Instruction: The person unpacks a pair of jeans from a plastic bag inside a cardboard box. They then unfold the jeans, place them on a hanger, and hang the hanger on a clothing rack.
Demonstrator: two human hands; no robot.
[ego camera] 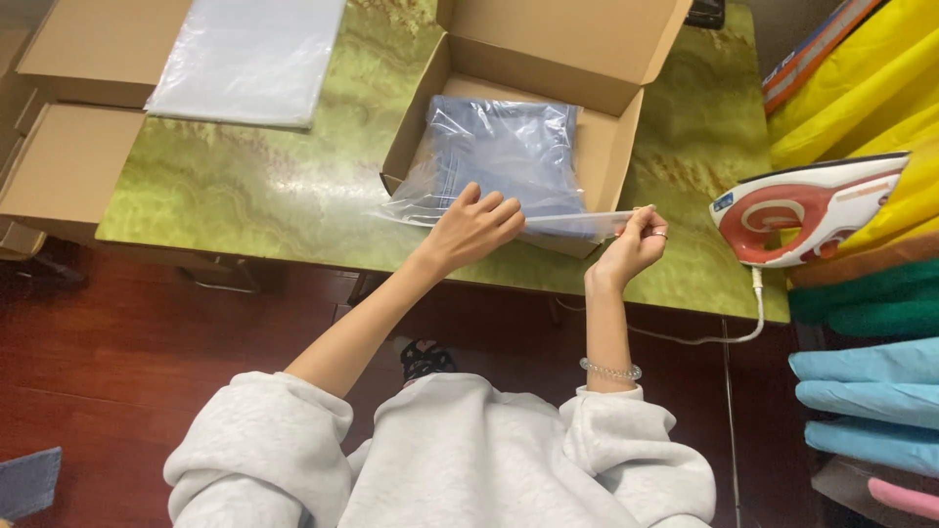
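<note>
An open cardboard box [606, 147] sits on a green marbled table [274, 186]. Inside it lies a folded blue garment in a clear plastic bag [499, 156], with the bag's open end hanging over the box's near wall. My left hand [474, 227] presses on that near end of the bag. At the bag's right corner, my right hand [631, 244] pinches the edge between thumb and fingers and holds it taut. A bead bracelet is on my right wrist.
A red and white clothes iron [812, 205] lies at the table's right edge, its cord hanging down. A stack of clear plastic bags [249, 59] rests on flat cardboard boxes [68, 156] at the left. Folded coloured fabrics [861, 391] are piled on the right.
</note>
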